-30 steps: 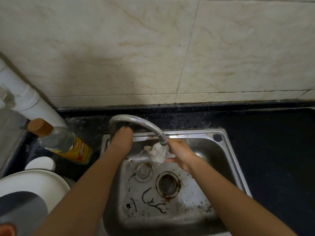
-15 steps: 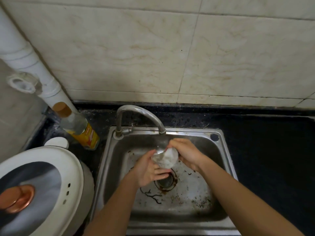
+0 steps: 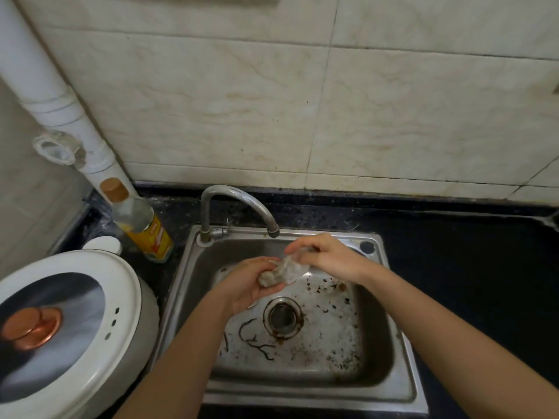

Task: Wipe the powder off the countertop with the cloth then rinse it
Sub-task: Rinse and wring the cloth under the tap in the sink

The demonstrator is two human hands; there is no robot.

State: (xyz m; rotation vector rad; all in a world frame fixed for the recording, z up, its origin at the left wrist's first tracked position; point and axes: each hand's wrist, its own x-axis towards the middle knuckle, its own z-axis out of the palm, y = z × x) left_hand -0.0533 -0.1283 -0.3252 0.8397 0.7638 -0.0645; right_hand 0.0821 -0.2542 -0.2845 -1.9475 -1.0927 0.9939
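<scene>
Cloth (image 3: 284,272), wadded, lies between 2 grips above the sink (image 3: 317,399): the left hand (image 3: 248,284) cups its lower end, grip curled around it, and the right hand (image 3: 329,258) pinches its upper edge. The tap spout (image 3: 263,213) ends just above the grips; running water cannot be made out. Kneading and squeezing directly under that spout, turning the wad, should rinse best.

I see dim, yellowish light; the wall tiles (image 3: 211,101) catch most of it while the countertop (image 3: 469,267) falls nearly black. Soft glare sits on the sink (image 3: 406,373) rim (the pipe (image 3: 45,80) bows at the edge).
</scene>
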